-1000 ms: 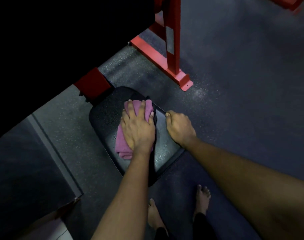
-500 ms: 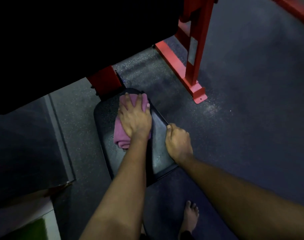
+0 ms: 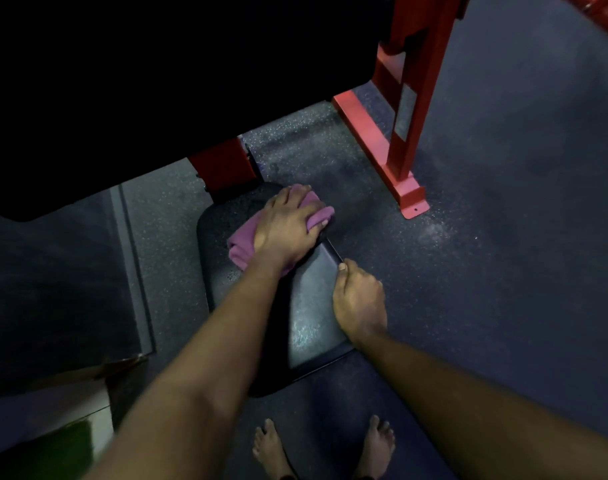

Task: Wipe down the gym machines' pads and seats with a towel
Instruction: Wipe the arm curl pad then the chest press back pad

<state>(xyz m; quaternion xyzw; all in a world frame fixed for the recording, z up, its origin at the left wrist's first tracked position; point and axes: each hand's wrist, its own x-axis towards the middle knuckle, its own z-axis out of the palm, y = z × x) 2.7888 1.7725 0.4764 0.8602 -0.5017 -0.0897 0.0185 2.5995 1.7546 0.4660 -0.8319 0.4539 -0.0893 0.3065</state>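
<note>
A black padded seat (image 3: 307, 317) sits low over the floor in the middle of the view. My left hand (image 3: 285, 230) lies on a bunched pink towel (image 3: 242, 245) at the seat's far right corner, with fingers and thumb curled round the cloth. My right hand (image 3: 359, 303) grips the seat's right edge, thumb on top and fingers curled underneath. Part of the towel is hidden under my left hand.
A large black pad (image 3: 157, 81) overhangs the upper left. A red post (image 3: 223, 168) stands behind the seat, and a red machine frame (image 3: 399, 133) with a floor foot stands to the right. My bare feet (image 3: 271, 448) stand on dark speckled rubber flooring.
My left hand has slid the towel from the seat's middle toward its far right corner. My right hand has kept its hold on the right edge. The camera has shifted closer.
</note>
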